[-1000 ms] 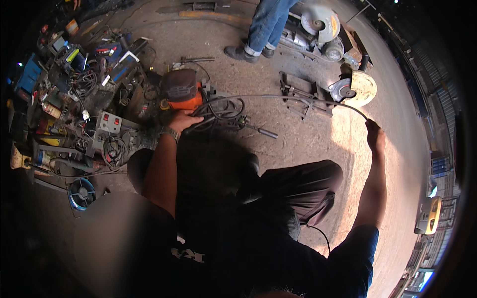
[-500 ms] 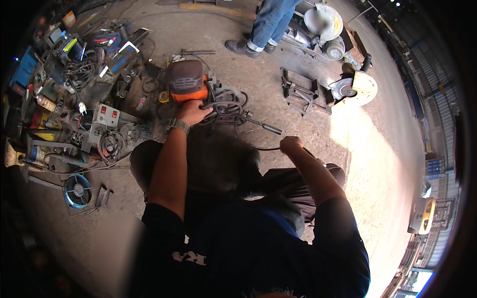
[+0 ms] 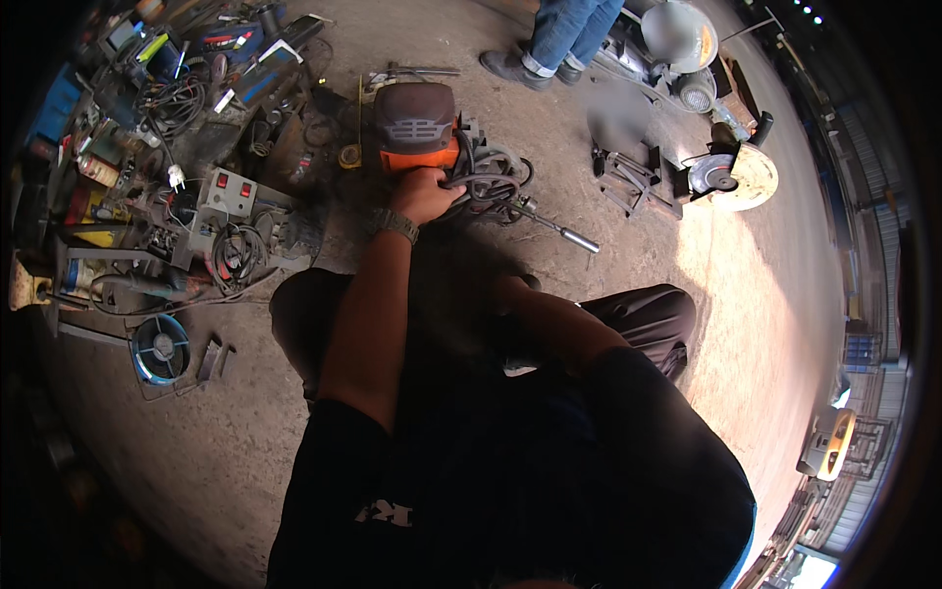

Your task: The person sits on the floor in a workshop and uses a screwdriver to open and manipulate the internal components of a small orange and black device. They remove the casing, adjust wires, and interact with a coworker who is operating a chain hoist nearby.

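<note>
In front of my knees stands an orange power tool [image 3: 420, 158] with a brown vented cover [image 3: 414, 110], resting on the floor. A dark cable [image 3: 481, 187] lies in loops against its right side. My left hand [image 3: 429, 196], with a watch on the wrist, is closed on the cable loops close under the orange body. A metal rod with a silver sleeve [image 3: 579, 240] sticks out to the right from the loops. Between my knees, my right hand [image 3: 510, 293] is in dark shadow; its fingers and anything in them cannot be made out.
Tools, cables and a grey switch box [image 3: 230, 192] crowd the left side. A blue round fan [image 3: 160, 348] sits nearer. A yellow tape measure [image 3: 349, 155] lies beside the tool. To the right are a metal frame [image 3: 633, 182] and cut-off saw [image 3: 724, 177]. Another person's jeans-clad legs [image 3: 569, 34] stand beyond.
My right hand has moved left, from out at the right with the cable to between my knees. My left hand stays at the cable loops. The view has shifted slightly.
</note>
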### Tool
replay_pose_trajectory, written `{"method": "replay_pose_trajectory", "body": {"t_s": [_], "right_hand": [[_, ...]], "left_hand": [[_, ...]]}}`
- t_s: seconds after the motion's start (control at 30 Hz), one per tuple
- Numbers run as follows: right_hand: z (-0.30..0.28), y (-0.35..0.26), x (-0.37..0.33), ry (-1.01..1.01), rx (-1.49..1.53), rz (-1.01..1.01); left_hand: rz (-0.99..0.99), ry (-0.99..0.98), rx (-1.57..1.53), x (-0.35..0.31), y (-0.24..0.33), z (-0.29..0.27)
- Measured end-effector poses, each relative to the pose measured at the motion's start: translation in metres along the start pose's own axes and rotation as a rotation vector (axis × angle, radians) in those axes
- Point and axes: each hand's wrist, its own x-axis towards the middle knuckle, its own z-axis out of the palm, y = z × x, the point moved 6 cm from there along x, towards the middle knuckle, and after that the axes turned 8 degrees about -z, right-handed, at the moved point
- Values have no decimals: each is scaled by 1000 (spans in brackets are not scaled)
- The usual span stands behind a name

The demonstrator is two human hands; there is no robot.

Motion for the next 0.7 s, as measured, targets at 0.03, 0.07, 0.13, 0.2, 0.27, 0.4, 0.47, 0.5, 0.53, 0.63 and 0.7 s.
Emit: {"method": "replay_pose_trajectory", "body": {"t_s": [0.03,0.07,0.13,0.2,0.27,0.4,0.47,0.5,0.53,0.63,0.7], "right_hand": [[10,1,19,-11,10,-58],[-5,-10,23,20,-3,-133],[-44,-45,27,217,-2,-313],[-97,-78,16,432,6,-450],[-149,-92,-12,605,47,-511],[-218,-89,-105,738,202,-534],[-229,-78,-142,769,311,-530],[-235,-75,-156,787,355,-549],[-231,-74,-159,775,349,-566],[-209,-82,-146,684,223,-614],[-217,-86,-154,913,410,-569]], "left_hand": [[17,-2,-19,1,2,2],[23,0,-20,1,2,1],[40,-5,-38,0,0,2],[150,33,-84,8,-13,6],[162,-44,-104,12,-16,12],[248,-123,62,21,-8,4],[264,-210,118,27,-4,3],[298,-205,137,34,-8,3],[328,-212,158,37,-12,7],[242,-285,148,38,-11,11],[274,-345,115,37,-7,9]]}}
